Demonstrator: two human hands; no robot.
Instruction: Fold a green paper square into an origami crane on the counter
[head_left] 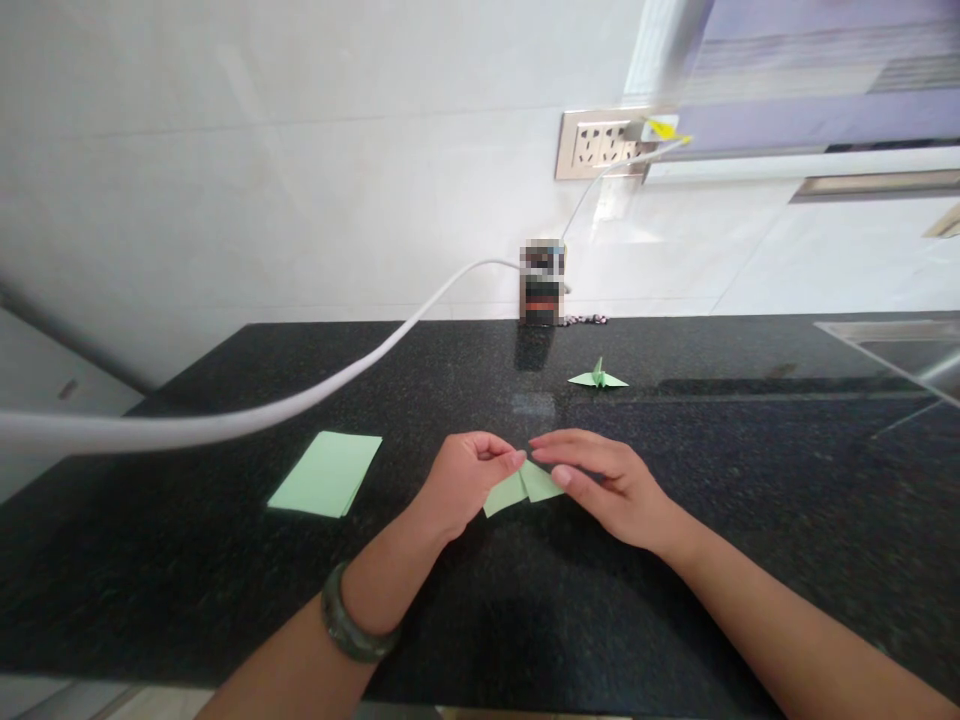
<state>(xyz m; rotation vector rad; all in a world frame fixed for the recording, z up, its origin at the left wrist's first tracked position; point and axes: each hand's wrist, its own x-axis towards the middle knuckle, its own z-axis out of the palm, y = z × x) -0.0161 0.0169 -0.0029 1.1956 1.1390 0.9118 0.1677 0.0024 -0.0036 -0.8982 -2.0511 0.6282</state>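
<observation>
A folded piece of light green paper (508, 492) is between my two hands, just above or on the black countertop; I cannot tell which. My left hand (469, 475) pinches its upper left part between thumb and forefinger. At the other side, my right hand (607, 485) has its thumb against the paper's right edge, with the fingers reaching along the far edge. A crease or slit runs down the middle of the paper. Beyond my right hand stands a folded green paper crane (598, 377) with its wings spread. Left of my hands lies a stack of green paper sheets (326, 475).
A thick white cable (360, 370) crosses the view from the left to a blurred-out device (541, 282) against the wall. Beside it lies a beaded string (589, 320). A wall socket (600, 145) holds a plug. A sink edge (885, 360) is at the right.
</observation>
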